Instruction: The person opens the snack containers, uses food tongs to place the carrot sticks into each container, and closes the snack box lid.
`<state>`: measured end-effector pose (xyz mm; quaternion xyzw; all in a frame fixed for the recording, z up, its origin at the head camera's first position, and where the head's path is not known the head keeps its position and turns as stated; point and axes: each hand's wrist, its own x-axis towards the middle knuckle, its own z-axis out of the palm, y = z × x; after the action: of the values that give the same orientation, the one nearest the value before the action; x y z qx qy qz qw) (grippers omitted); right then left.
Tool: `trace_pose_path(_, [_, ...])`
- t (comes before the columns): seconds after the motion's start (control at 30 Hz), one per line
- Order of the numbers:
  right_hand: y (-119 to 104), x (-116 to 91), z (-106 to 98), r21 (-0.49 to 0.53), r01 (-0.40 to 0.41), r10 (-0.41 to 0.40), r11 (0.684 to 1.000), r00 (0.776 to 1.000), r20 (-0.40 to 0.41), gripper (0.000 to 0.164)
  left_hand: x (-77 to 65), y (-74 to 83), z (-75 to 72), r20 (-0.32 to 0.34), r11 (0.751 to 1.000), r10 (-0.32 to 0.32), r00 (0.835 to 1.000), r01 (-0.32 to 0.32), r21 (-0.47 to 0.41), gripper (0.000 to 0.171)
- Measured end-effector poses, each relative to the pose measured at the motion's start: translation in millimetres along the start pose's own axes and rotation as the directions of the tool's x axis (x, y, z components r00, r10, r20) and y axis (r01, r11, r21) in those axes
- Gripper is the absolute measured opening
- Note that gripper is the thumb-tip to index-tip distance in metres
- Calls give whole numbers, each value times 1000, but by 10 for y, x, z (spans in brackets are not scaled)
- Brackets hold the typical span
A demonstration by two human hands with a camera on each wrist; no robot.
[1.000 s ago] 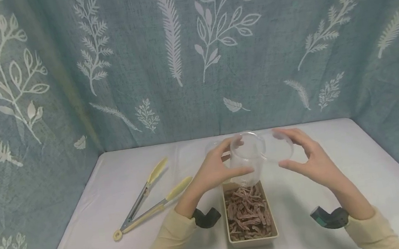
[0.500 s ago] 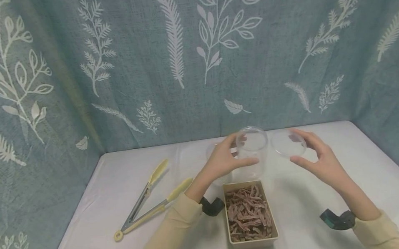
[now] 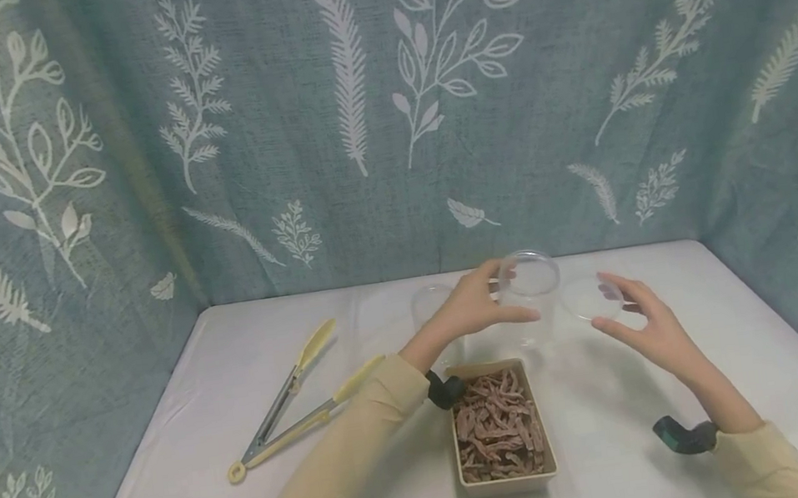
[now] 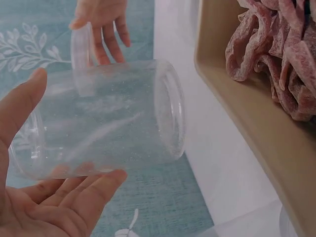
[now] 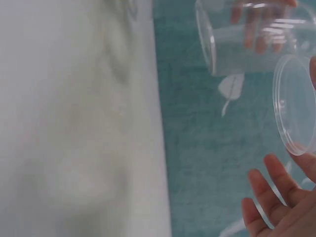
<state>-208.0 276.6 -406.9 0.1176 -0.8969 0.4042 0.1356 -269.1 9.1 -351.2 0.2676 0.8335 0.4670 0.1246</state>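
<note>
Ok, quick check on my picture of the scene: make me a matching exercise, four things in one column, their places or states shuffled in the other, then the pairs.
Things
1. Round lid
2. Clear jar nearest the round lid
3. Tongs
4. Tray

Places and states
A. Spread open on the white table
B. In the left hand
C. Holding brownish strips
D. In the right hand

Pairs: 1-D, 2-B, 3-A, 4-C

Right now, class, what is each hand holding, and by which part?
Left hand: the clear jar, by its side wall. Right hand: the clear lid, by its rim.
</note>
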Motion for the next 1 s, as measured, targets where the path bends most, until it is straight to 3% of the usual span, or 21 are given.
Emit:
trace_pose_path(0.5, [549,-35,8,26,-127,125,992,990,65,74,384,-28,270,51,993,-24,998,18,116,81])
trace_pose_path(0.73, [688,-49,-23,32,-227,220,973,964,148,76,537,-46,368,82,976,-35,996,16,216,86])
trace_pose_path(1.0, [865,-47,-57,-37,-268,270,963,942,201,79,614,-23,448,101,965,-62,993,33,261,85])
